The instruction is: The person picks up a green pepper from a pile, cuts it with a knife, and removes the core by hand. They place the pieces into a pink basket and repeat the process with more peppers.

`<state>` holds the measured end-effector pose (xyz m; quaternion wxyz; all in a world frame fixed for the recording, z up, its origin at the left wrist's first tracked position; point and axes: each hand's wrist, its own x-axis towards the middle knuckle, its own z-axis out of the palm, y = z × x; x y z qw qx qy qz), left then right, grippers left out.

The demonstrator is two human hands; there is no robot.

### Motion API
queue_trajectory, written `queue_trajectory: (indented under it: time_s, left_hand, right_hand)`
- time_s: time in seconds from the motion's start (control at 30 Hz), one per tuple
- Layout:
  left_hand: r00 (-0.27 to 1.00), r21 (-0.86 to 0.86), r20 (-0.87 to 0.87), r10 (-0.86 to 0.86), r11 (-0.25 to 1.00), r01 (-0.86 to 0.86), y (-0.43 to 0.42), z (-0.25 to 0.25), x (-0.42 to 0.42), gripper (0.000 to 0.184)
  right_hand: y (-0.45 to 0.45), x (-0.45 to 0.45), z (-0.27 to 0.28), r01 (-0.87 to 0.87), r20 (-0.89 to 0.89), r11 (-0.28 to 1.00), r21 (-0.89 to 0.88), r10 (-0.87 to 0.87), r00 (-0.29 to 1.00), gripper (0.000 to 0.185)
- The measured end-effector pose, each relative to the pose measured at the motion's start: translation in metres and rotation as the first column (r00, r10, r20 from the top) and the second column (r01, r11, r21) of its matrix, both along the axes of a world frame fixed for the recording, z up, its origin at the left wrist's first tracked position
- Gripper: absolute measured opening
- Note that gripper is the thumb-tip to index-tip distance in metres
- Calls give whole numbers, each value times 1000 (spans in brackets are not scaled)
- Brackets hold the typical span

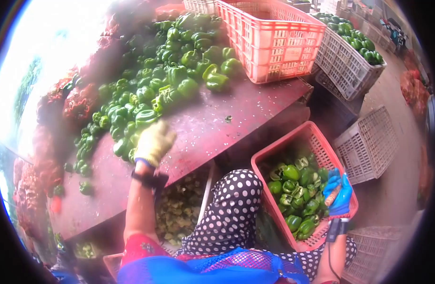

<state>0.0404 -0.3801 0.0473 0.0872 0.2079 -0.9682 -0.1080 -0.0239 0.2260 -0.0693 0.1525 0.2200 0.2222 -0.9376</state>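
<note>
My left hand [156, 143], in a pale yellow glove, is over the red table [236, 111] at the near edge of a heap of green peppers [175, 75]. Its fingers are smeared by motion, and whether it holds a pepper cannot be made out. My right hand [339, 191], in a blue glove, is closed round a light brown wooden handle [333, 195]; no blade can be made out. That hand is above the right side of a red crate [280, 208], which holds green peppers [298, 191], some of them cut or hollowed.
A large pink crate [274, 47] stands on the table's far right corner. Beyond it is a grey crate of peppers [345, 64]. An overturned grey crate [366, 144] lies on the right. A white-edged bin [206, 194] of pale green pieces stands below the table, beside my knee.
</note>
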Motion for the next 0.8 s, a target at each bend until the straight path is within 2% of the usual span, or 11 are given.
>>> queue_trajectory:
  time_s: [0.1, 0.17, 0.27, 0.37, 0.4, 0.5, 0.57, 0.63, 0.7, 0.73, 0.8]
  left_hand:
    - [982, -279, 49, 183, 947, -162, -45, -1, -71, 68]
    - [972, -397, 141, 187, 910, -118, -82, -10, -103, 74]
    - [925, -110, 334, 180, 982, -151, -90, -7, -132, 67]
    - [962, -197, 192, 195, 968, -157, -96, -44, -146, 53]
    - [993, -178, 55, 100, 980, -89, -92, -53, -138, 34]
    - [999, -141, 29, -46, 989, 50, -43, -44, -113, 29]
    - [985, -105, -34, -167, 981, 163, -20, -54, -101, 18]
    - [968, 109, -196, -159, 977, 183, 9, -61, -97, 11]
    - [959, 443, -270, -86, 873, 203, 39, -52, -101, 12]
    - [972, 739, -234, 27, 654, 160, 56, -44, -110, 13]
    - [967, 943, -256, 11, 222, 247, 80, -23, -108, 18]
  right_hand:
    - [-16, 20, -26, -181, 91, 966, 182, 167, 982, 40]
    - [-17, 33, -34, -340, 155, 940, -19, 339, 928, 39]
    - [-32, 34, -32, -313, 290, 945, 89, 276, 916, 35]
    - [-38, 28, -34, -326, 282, 938, 118, 283, 917, 34]
    - [-38, 27, -35, -325, 277, 939, 110, 285, 918, 33]
    - [-47, 30, -31, -294, 307, 929, 224, 219, 926, 32]
    - [-45, 30, -35, -329, 227, 941, 85, 303, 926, 33]
    - [-53, 34, -26, -331, 219, 929, 168, 292, 931, 33]
    - [-54, 38, -23, -357, 165, 926, 125, 336, 927, 33]
    - [-57, 41, -16, -360, 149, 922, 143, 340, 929, 33]
    - [-64, 45, -5, -360, 54, 907, 219, 357, 932, 33]
